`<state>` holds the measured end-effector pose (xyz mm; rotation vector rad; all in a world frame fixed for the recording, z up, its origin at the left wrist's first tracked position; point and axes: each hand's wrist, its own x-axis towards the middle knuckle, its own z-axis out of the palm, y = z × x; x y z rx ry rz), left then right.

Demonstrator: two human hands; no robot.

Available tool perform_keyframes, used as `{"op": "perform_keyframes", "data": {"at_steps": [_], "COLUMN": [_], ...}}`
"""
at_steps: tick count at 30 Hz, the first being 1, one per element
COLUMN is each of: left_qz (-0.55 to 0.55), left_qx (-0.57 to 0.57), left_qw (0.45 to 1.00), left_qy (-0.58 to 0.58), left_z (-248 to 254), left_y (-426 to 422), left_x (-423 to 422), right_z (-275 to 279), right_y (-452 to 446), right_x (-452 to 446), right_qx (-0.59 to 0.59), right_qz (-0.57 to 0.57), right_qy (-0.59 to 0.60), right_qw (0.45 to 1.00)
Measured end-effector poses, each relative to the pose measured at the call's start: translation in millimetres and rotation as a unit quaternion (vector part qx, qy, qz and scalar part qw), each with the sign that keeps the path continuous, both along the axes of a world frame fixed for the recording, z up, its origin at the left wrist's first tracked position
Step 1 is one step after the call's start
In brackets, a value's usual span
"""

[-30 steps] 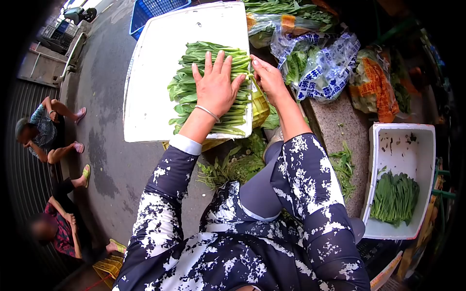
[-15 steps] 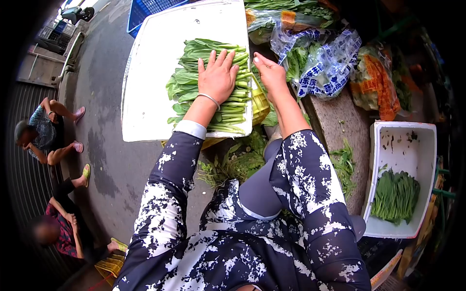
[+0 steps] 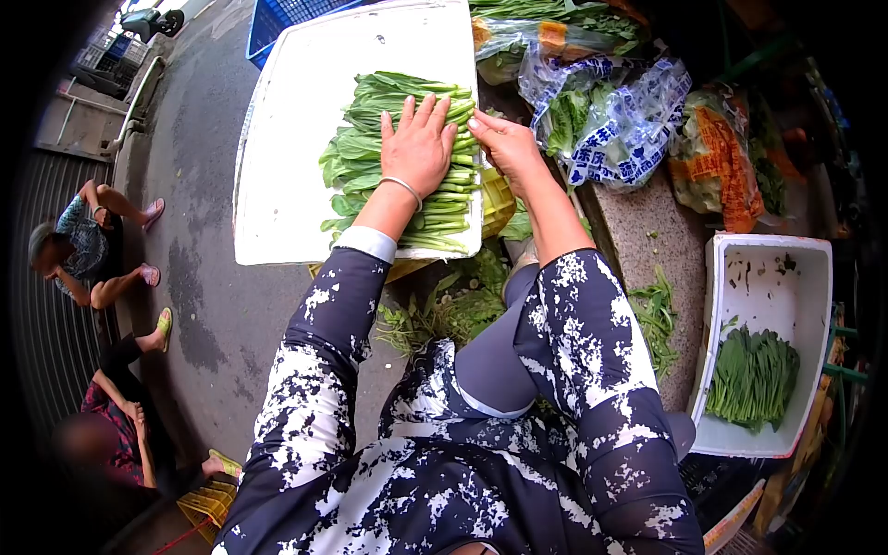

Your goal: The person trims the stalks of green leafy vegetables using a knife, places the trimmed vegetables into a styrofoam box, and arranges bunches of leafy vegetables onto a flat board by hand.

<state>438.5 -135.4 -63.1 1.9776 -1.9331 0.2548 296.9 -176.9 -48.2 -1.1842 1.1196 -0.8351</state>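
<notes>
A neat row of choy sum (image 3: 370, 148) lies on a white foam lid (image 3: 296, 176), leaves to the left and stems to the right. My left hand (image 3: 416, 153) rests flat across the greens, fingers slightly spread. At the lid's right edge, my right hand (image 3: 509, 143) is closed, its thumb and forefinger pinched at the end of a choy sum stem (image 3: 459, 118). Its other fingers are curled under and partly hidden. Beneath the lid, part of a yellow crate (image 3: 498, 199) shows.
Bagged vegetables (image 3: 620, 120) lie beyond my right hand. A white foam box (image 3: 772, 287) at right holds a bunch of greens (image 3: 754, 375). Loose leaves (image 3: 462, 310) lie on the ground below the lid. Two people (image 3: 88, 245) sit at left. A blue crate (image 3: 287, 28) stands behind.
My right hand has moved left, from beside the lid to the stem ends. My left hand stays flat on the greens.
</notes>
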Motion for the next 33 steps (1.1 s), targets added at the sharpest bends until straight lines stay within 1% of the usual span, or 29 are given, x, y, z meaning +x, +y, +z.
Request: {"op": "perform_keyframes", "data": {"at_steps": [4, 7, 9, 10, 12, 13, 15, 16, 17, 19, 21, 22, 23, 25, 27, 28, 30, 31, 33], "left_qz": [0.002, 0.000, 0.001, 0.002, 0.002, 0.003, 0.002, 0.001, 0.000, -0.017, -0.019, -0.022, -0.022, -0.013, -0.013, -0.012, -0.022, -0.027, -0.033], "left_qx": [0.001, -0.004, -0.003, -0.002, 0.002, 0.005, 0.004, 0.004, 0.002, 0.016, 0.028, 0.032, 0.049, 0.066, 0.082, 0.075, 0.096, 0.095, 0.104], "left_qw": [1.000, 1.000, 1.000, 1.000, 1.000, 1.000, 1.000, 1.000, 1.000, 1.000, 0.999, 0.999, 0.998, 0.998, 0.997, 0.997, 0.995, 0.995, 0.994], "left_qy": [-0.006, -0.004, -0.007, -0.010, -0.010, -0.010, -0.009, -0.007, -0.007, 0.020, 0.020, 0.018, 0.021, 0.009, 0.000, -0.024, -0.004, -0.012, -0.014], "left_z": [0, 0, -1, -2, -1, 0, -1, -1, -1, 2, 5, 7, 10, 11, 13, -2, -1, -2, -4], "left_y": [-1, -1, -1, -1, -2, -2, -1, -1, -1, 1, 1, 0, 1, -1, 0, -6, -7, -7, -10], "left_x": [-1, 0, 0, 0, 0, -1, 0, 0, 1, 2, 4, 3, 3, 5, 5, 15, 19, 21, 26], "right_z": [-13, -24, -31, -34, -33, -32, -32, -38, -39, -40, -39, -37, -32, -14, -12, -10, -19, -30, -18], "right_y": [-9, -14, -16, -16, -15, -14, -10, -13, -13, -12, -17, -21, -23, -8, 8, 10, 9, 3, 4], "right_x": [3, 3, 3, 2, 5, 7, 10, 8, 8, 7, 0, -6, -12, 5, 26, 32, 35, 38, 27], "right_qx": [0.009, -0.014, -0.009, -0.008, -0.041, -0.041, -0.043, -0.042, -0.043, -0.024, -0.036, 0.020, 0.077, 0.057, 0.040, 0.086, 0.101, 0.077, 0.065], "right_qz": [-0.020, -0.018, -0.019, -0.020, -0.057, -0.057, -0.176, -0.204, -0.206, -0.325, -0.328, -0.309, -0.290, -0.262, -0.166, -0.159, -0.227, -0.256, -0.311], "right_qy": [-0.003, -0.004, -0.055, -0.054, 0.031, 0.031, 0.082, 0.080, 0.079, -0.007, 0.001, 0.089, 0.175, 0.201, 0.260, 0.274, 0.250, 0.255, 0.218], "right_qw": [1.000, 1.000, 0.998, 0.998, 0.997, 0.997, 0.980, 0.975, 0.974, 0.945, 0.944, 0.947, 0.938, 0.942, 0.950, 0.945, 0.936, 0.929, 0.923]}}
